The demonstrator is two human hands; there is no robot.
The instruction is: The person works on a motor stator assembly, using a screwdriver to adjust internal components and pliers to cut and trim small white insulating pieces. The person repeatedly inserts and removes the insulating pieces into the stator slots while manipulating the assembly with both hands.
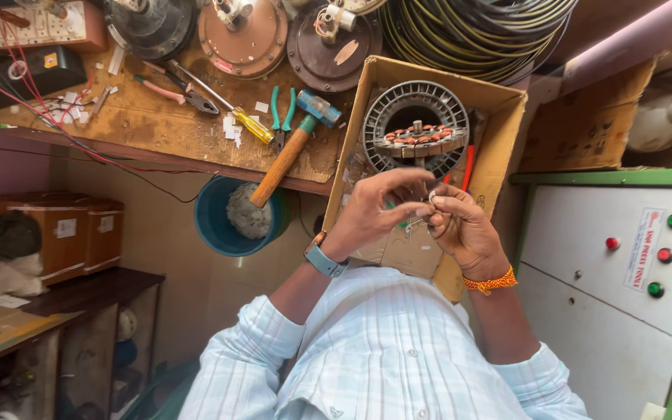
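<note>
Pinching thin wire over the boxed motor
Our left hand [375,214] and right hand [460,227] close fingertips on fine pale wire [416,223]; we keep it taut above the round grey ribbed motor stator [415,128].

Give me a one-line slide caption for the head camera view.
Left hand and right hand pinch a thin wire above a boxed fan stator.

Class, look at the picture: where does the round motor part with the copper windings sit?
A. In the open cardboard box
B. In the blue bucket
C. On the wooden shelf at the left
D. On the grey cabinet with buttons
A: the round motor part lies inside the open cardboard box, just beyond both hands.
</note>
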